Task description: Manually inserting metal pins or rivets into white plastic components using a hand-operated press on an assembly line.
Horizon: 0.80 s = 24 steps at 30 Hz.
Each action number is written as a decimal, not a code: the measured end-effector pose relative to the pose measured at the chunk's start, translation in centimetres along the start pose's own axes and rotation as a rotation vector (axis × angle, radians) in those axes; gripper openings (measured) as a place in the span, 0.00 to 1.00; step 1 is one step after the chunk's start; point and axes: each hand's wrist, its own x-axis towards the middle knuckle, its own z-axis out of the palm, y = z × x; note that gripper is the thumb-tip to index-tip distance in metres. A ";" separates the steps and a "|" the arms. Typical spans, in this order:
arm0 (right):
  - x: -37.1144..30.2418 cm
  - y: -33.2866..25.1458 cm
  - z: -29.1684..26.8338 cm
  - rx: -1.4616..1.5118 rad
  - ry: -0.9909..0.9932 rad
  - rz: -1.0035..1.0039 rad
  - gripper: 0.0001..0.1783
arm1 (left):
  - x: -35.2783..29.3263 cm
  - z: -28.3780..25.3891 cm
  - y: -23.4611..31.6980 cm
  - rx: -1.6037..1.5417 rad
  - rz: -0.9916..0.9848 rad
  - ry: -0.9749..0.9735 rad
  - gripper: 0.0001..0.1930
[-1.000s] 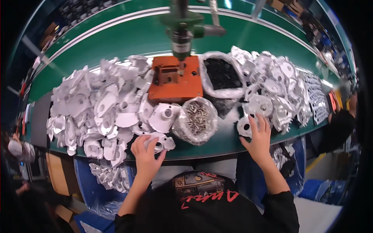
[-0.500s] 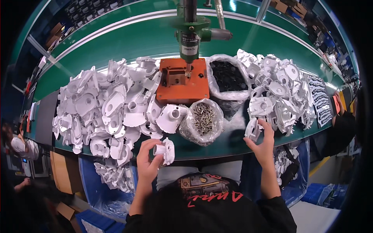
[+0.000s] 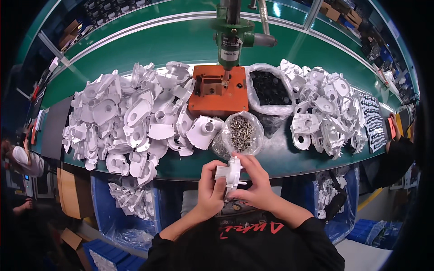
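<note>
Just in front of the table's near edge, my two hands meet around white plastic parts. My left hand (image 3: 210,189) is closed on a white plastic housing (image 3: 222,172) with a short ribbed tube pointing left. Pressed up against its right side is a flatter white plastic piece (image 3: 234,168), gripped by my right hand (image 3: 256,184). Whether the two pieces are fully seated together cannot be told. Fingers hide part of both. Just beyond my hands stands a clear plastic bag of small metal screws or pins (image 3: 242,135).
A green press (image 3: 230,49) stands over an orange fixture block (image 3: 212,107). Beside it is a bag of black parts (image 3: 270,88). White parts are heaped at left (image 3: 106,110) and right (image 3: 327,104). Blue bins (image 3: 101,198) sit below the edge. At far right is another person's sleeve (image 3: 398,153).
My hands, apart before, have come together at the middle. The right hand brought its white piece leftward against the tubed housing in my left hand, which moved right.
</note>
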 end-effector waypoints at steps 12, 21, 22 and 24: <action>1.2 -0.9 -2.8 0.316 -0.035 0.168 0.52 | 0.7 -0.1 0.9 0.291 0.154 -0.156 0.36; 9.1 7.5 -9.0 -0.405 0.335 -0.014 0.22 | 11.1 -2.0 3.6 1.039 0.585 -0.162 0.15; 10.3 9.0 -9.9 -0.520 0.315 0.020 0.19 | 13.1 -1.9 3.3 1.061 0.639 -0.181 0.14; 12.5 10.9 -10.2 -0.629 0.290 0.036 0.17 | 16.4 -2.2 2.7 1.095 0.699 -0.183 0.12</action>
